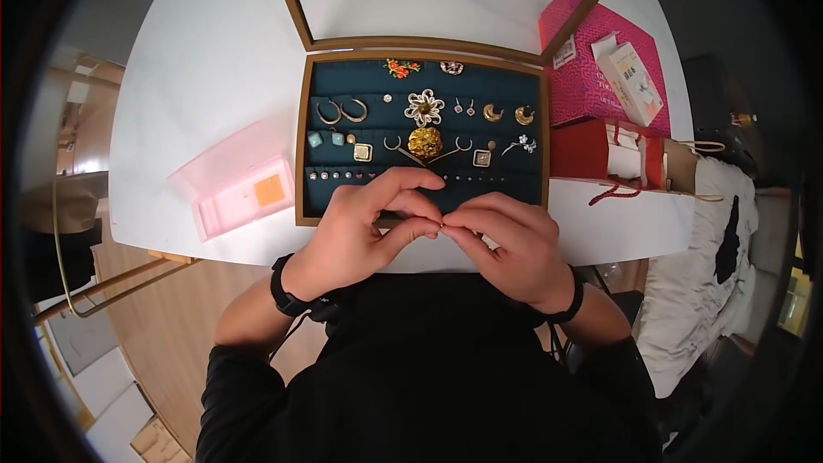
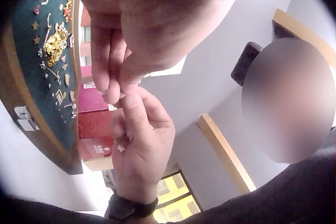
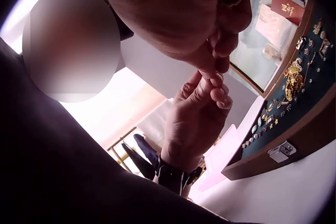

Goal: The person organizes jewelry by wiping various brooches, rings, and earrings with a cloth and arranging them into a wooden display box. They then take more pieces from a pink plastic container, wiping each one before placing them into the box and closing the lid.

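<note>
Both hands meet at the fingertips just over the front edge of a wooden jewellery case (image 1: 300, 137) with a dark green lining. The left hand (image 1: 364, 227) pinches a tiny item between thumb and fingertips; what it is cannot be made out. Thumb and index finger of the right hand (image 1: 514, 249) pinch at the same spot. A small pale piece (image 2: 122, 148) shows within the right hand's curled fingers in the left wrist view. Rows of earrings sit in the case, with a gold brooch (image 1: 424, 144) and a flower brooch (image 1: 423, 108) at the middle.
The case's framed clear lid (image 1: 429, 45) stands open at the back. An open pink box (image 1: 244, 197) lies left of the case. On the right are a magenta bag (image 1: 574, 77), a small white carton (image 1: 632, 84) and a red bag (image 1: 579, 153).
</note>
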A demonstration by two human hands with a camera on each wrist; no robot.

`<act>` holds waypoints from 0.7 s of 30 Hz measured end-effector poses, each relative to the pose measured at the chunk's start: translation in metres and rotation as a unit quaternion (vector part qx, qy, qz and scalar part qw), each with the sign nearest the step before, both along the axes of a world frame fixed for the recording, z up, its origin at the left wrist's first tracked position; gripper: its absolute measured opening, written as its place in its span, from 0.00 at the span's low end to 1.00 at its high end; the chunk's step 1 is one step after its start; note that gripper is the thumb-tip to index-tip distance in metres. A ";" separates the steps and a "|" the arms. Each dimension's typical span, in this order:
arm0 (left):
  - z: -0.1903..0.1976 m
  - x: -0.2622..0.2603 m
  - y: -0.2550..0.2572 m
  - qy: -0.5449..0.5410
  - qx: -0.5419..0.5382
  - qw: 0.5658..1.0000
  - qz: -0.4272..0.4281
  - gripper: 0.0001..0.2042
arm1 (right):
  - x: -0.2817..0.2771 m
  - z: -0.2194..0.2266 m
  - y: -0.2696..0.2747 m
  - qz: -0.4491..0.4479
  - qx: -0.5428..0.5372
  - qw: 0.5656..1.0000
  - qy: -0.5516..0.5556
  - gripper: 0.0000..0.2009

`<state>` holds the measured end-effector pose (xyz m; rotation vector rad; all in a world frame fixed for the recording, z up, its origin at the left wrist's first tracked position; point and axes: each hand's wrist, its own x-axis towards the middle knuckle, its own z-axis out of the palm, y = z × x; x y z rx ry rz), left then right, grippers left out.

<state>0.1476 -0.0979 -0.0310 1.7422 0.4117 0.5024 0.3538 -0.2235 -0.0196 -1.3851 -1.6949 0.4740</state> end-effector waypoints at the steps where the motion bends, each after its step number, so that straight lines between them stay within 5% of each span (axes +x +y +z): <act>1: -0.002 0.000 -0.001 0.004 0.015 1.000 0.006 0.21 | 0.000 -0.002 -0.002 -0.004 -0.009 1.000 0.001 0.08; 8: -0.010 0.005 -0.005 -0.029 0.213 0.977 -0.009 0.22 | 0.000 -0.011 -0.010 0.000 -0.015 1.000 -0.017 0.07; 21: -0.016 0.004 -0.008 0.001 0.123 0.992 -0.019 0.24 | 0.023 -0.018 -0.027 -0.015 -0.050 0.998 -0.033 0.08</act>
